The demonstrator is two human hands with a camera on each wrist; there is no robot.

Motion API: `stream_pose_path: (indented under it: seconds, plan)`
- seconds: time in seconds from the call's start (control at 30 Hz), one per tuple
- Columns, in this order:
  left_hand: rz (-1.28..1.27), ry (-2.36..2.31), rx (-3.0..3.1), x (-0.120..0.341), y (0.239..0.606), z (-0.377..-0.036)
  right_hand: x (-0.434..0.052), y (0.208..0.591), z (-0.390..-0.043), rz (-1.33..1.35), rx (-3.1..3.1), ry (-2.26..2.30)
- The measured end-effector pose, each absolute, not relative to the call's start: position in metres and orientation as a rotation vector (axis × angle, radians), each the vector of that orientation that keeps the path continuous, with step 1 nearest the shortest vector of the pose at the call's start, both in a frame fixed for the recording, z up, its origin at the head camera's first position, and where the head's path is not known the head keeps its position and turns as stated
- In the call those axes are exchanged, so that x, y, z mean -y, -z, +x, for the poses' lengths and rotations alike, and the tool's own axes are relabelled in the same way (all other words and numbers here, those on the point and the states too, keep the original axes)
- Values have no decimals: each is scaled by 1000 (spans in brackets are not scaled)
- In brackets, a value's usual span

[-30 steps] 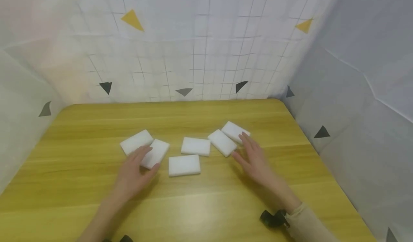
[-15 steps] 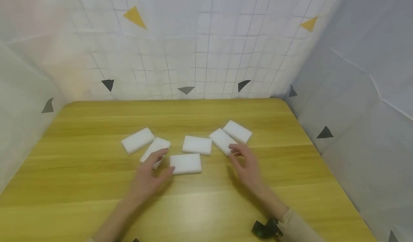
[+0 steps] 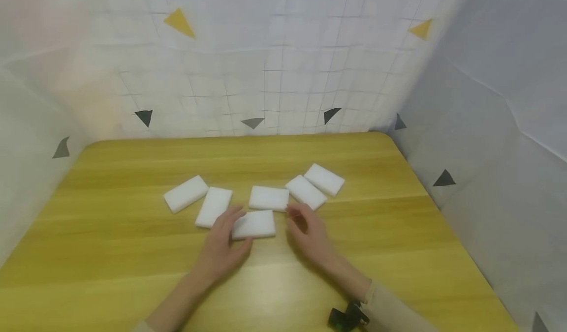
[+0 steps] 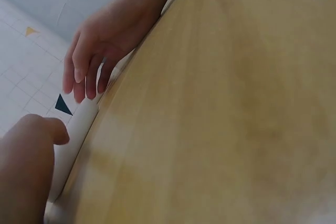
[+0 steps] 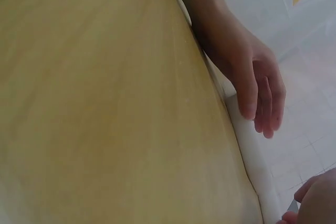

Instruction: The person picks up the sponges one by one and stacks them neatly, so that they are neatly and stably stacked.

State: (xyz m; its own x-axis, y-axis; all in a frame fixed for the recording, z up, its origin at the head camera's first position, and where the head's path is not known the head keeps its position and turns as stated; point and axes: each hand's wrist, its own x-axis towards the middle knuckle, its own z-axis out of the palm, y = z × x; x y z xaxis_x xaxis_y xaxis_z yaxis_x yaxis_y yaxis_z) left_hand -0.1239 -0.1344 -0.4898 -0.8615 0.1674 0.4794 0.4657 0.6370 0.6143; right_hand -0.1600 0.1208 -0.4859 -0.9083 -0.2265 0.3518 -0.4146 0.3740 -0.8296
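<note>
- Head view: the left hand [image 3: 223, 251] lies with relaxed fingers on the near white sponge [image 3: 257, 224], at its left end; the right hand [image 3: 310, 236], fingers loosely bent, hovers just beside its right end on the wooden table [image 3: 398, 233].
- Left wrist view: the sponge [image 4: 79, 135] edge is blurred; the thumb seems to touch it.
- Right wrist view: the left hand [image 5: 252, 77] hangs relaxed over the sponge [image 5: 252, 156].

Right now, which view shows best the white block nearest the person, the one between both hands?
The head view: the nearest white block lies flat and whole on the table, the left hand touching it. Both wrist views show only its edge, seen side-on.
</note>
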Motion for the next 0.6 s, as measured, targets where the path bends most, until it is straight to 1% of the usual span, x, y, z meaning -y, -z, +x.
stream_pose_path:
  seconds: [0.27, 0.6]
  plan:
    - [-589, 1017, 2473, 138, 487, -123, -122, 483, -160, 606, 2394, -1555]
    - [-629, 789, 2610, 138, 488, -121, -123, 485, -159, 649, 2408, -1545]
